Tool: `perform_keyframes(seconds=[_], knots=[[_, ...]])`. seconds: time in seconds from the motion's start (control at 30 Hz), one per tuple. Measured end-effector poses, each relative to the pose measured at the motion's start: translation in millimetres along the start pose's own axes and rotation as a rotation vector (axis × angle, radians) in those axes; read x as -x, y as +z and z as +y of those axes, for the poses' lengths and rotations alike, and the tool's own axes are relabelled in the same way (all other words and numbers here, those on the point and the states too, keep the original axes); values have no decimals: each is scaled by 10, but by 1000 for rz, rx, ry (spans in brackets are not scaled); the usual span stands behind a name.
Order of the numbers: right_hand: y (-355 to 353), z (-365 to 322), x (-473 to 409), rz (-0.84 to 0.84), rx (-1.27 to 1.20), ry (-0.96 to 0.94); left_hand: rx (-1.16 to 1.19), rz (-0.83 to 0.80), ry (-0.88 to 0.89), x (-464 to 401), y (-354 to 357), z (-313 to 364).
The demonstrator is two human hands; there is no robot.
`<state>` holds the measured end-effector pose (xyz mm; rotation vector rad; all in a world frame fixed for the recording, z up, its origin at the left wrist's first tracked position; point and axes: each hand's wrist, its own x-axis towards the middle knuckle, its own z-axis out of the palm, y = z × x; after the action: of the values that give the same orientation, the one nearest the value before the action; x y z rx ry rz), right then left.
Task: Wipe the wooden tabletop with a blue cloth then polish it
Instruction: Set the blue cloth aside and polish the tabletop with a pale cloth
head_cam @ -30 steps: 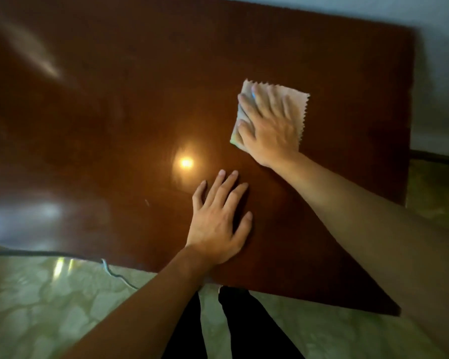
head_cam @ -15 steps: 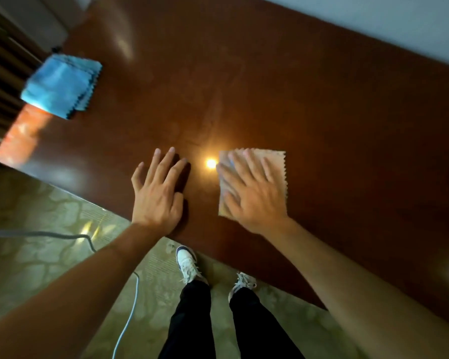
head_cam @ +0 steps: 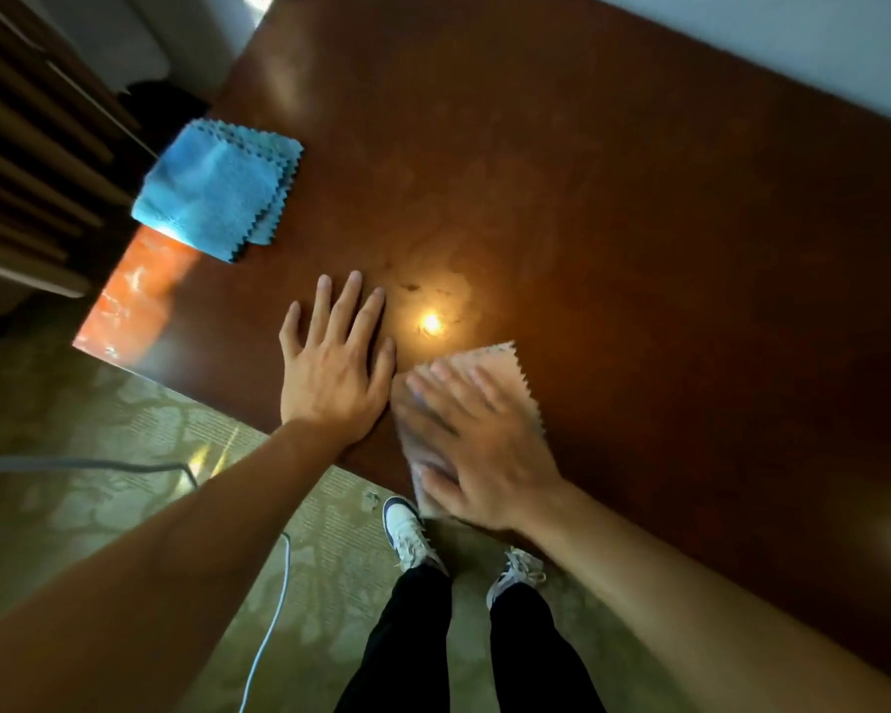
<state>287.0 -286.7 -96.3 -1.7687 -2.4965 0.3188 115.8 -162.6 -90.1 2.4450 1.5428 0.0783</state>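
Tabletop [head_cam: 613, 208]: dark reddish-brown wood, glossy, seen at a slant; a small bright lamp reflection [head_cam: 431, 322] sits near the front edge, with faint smear marks and a few dark specks around it.
Blue cloth [head_cam: 212, 190]: folded square with zigzag-cut edges, lying flat near the table's left end, well apart from both hands, touched by neither.
Pale cloth [head_cam: 489, 362]: light pinkish-beige piece with zigzag edges, flat on the wood at the front edge, mostly covered by the right hand; its near end reaches the table's edge.
Left hand [head_cam: 330, 373]: palm down on bare wood, fingers straight and slightly fanned, thumb toward the pale cloth; holds nothing.
Right hand [head_cam: 471, 445]: laid flat on top of the pale cloth, fingers extended and pressing it to the surface; motion-blurred, so finer finger detail cannot be made out.
Spacing of hands: just beside one another, the left thumb close to the pale cloth's edge.
Person: bare forearms, black trousers [head_cam: 479, 645], white trainers [head_cam: 410, 532], standing at the front edge.
Floor [head_cam: 73, 403]: greenish patterned surface with a pale cable [head_cam: 268, 625] trailing across it.
Left surroundings: slatted wooden furniture [head_cam: 27, 146] beside the table's end.
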Motion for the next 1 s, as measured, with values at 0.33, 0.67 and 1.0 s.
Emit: perform_keyframes(seconds=[0.33, 0.67, 1.0], knots=[[-446, 970, -1240, 0, 111, 428, 38, 37, 32, 11, 48, -47], [-149, 273, -626, 98, 66, 82, 85, 58, 33, -3, 65, -86], [-648, 1738, -1332, -3, 126, 477, 111, 14, -55, -117, -52, 183]])
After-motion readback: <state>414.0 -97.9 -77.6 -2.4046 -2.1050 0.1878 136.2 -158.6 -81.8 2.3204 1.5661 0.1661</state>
